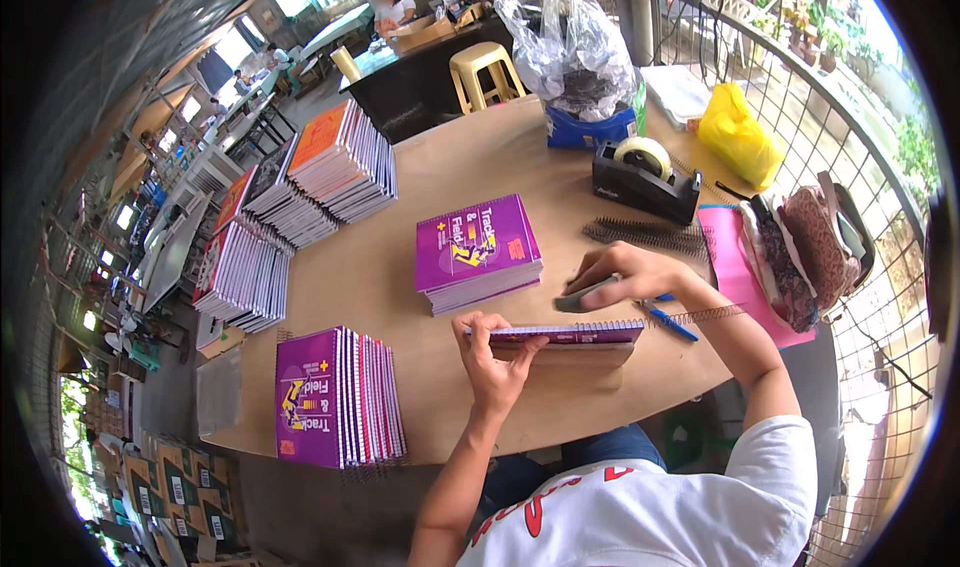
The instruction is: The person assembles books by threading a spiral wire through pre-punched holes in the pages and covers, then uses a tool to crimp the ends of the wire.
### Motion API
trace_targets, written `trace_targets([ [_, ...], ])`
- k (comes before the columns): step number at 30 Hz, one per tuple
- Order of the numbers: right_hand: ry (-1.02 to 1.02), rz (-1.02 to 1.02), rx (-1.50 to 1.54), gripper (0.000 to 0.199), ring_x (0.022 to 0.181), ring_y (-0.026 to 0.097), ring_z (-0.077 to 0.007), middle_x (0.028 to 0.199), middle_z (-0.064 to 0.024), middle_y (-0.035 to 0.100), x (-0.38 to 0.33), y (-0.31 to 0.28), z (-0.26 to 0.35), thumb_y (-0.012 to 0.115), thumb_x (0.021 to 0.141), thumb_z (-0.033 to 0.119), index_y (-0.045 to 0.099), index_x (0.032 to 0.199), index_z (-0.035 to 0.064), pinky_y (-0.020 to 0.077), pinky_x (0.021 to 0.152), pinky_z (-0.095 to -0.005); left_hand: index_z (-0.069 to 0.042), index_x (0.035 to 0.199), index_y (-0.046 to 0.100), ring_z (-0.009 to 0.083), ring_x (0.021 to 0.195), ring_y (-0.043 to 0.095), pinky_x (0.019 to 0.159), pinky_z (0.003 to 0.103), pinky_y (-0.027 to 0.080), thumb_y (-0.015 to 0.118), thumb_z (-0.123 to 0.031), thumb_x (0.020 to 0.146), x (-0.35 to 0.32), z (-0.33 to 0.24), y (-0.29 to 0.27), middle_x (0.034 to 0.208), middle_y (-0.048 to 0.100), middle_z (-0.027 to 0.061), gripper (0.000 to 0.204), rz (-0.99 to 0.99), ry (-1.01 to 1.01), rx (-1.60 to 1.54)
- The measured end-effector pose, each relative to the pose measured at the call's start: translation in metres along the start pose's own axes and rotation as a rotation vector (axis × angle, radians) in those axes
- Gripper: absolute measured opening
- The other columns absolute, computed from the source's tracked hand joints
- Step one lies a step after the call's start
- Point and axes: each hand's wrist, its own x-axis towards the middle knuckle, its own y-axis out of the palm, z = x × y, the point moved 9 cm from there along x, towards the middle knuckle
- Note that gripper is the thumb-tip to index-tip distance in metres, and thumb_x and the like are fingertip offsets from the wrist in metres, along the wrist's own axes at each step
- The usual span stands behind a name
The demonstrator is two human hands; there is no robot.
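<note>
My left hand (497, 367) grips a purple notebook (590, 336) near its left end, thumb on the near face, the spine edge turned up. A dark wire coil (700, 315) runs along that edge and its loose end sticks out to the right. Just above the notebook, my right hand (630, 272) is closed on a small dark flat piece (588, 295) whose kind I cannot make out. Blue-handled pliers (672, 324) lie on the table beside the coil's end, partly hidden. Beyond the notebook sits a stack of purple books (478, 247).
Coil-bound purple notebooks (340, 397) stand at the near left, more book stacks (340, 162) behind. Loose coils (645, 235), a tape dispenser (645, 179), a yellow bag (740, 137) and a pouch (820, 232) lie to the right. A wire fence (880, 337) borders that side.
</note>
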Motion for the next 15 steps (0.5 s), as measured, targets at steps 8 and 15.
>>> trace_targets([
  [8, -0.194, 0.016, 0.282, 0.062, 0.100, 0.067, -0.0330, 0.113, -0.0236, 0.071, -0.002, -0.004, 0.018, 0.069, 0.085, 0.051, 0.075, 0.115, -0.0028, 0.0514, 0.089, -0.0404, -0.004, 0.097, 0.053, 0.0285, 0.094, 0.046, 0.083, 0.044, 0.041, 0.090, -0.045, 0.072, -0.003, 0.004, 0.002, 0.092, 0.049, 0.0082, 0.061, 0.006, 0.018, 0.021],
  [15, -0.319, 0.030, 0.636, 0.062, 0.098, 0.066, -0.0320, 0.111, -0.0234, 0.070, -0.007, 0.003, 0.037, 0.065, 0.088, 0.051, 0.074, 0.117, -0.0028, 0.0477, 0.093, -0.0401, -0.003, 0.097, 0.054, 0.0299, 0.094, 0.046, 0.081, 0.046, 0.041, 0.090, -0.043, 0.073, -0.007, 0.006, 0.001, 0.090, 0.053, 0.0089, 0.060, 0.002, -0.005, 0.023],
])
